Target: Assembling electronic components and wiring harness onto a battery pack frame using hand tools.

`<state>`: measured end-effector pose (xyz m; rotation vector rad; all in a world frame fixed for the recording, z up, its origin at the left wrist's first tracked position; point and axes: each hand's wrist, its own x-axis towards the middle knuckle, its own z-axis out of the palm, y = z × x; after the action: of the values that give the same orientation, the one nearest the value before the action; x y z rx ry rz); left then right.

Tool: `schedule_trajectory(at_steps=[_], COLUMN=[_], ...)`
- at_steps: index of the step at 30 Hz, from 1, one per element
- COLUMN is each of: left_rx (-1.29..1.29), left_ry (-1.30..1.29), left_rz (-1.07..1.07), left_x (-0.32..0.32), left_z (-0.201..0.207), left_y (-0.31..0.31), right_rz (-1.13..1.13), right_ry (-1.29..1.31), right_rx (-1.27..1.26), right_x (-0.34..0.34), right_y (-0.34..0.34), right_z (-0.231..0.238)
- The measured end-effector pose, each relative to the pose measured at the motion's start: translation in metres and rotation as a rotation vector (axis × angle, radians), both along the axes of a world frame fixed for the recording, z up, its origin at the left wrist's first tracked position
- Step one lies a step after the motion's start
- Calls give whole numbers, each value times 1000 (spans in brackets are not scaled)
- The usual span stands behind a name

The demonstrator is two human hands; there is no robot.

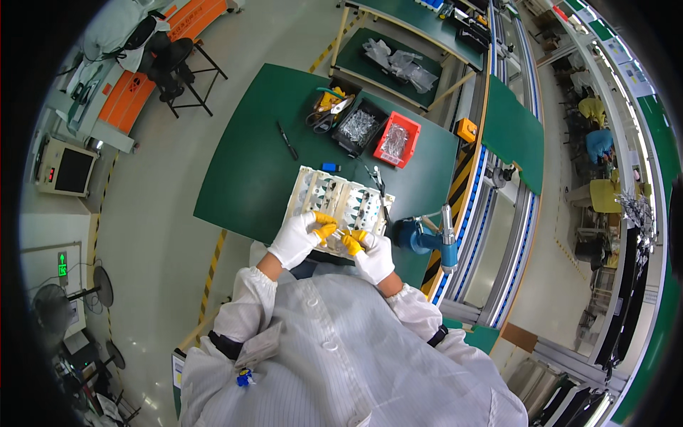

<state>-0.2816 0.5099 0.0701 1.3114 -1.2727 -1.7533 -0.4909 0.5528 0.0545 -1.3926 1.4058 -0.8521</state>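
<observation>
Both my hands wear white gloves with yellow fingertips and meet over the near edge of a cream, compartmented tray [304, 186]. My left hand [299, 236] is closed in a pinch, and so is my right hand [371, 255], close beside it. Something small and pale shows between the fingertips, too small to name. Rows of small dark and green parts lie in the tray. Across its right side rests a thin dark tool with a silver tip [378, 181], its kind unclear. Just beyond the tray sits a small blue block [331, 167].
Past the tray stand a red bin [410, 153] and a black bin [353, 148] of small metal pieces, with scissors [341, 106] further left. A black pen [287, 140] lies on the green table [238, 171]. To the right are a blue cylindrical tool [447, 238] and a conveyor [475, 242].
</observation>
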Motion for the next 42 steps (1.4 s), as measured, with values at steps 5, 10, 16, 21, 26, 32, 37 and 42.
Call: schedule_trajectory(at_steps=[5,10,16,21,26,32,37,42], left_rx=[106,22,-97,-99,-42,-77,-32,9], left_ry=[-41,-236,-293,35,-1,-113,-37,-76], left_rz=[3,32,18,54,130,160,112,162], left_x=[3,4,-1,-3,-1,3,10,5], left_z=[5,1,6,6,2,2,9,-7], left_y=[2,6,-3,6,13,6,2,4], right_rz=[-70,-219,23,-20,7,-205,-73,7], right_ry=[-9,-259,-84,-104,-132,-420,-274,-242], right_rx=[-60,75,-39,41,163,173,288,306], right_x=[6,14,8,2,4,6,7,4], right_y=[5,8,0,-4,-6,-12,-21,-28], right_z=[1,-5,22,9,19,0,12,16])
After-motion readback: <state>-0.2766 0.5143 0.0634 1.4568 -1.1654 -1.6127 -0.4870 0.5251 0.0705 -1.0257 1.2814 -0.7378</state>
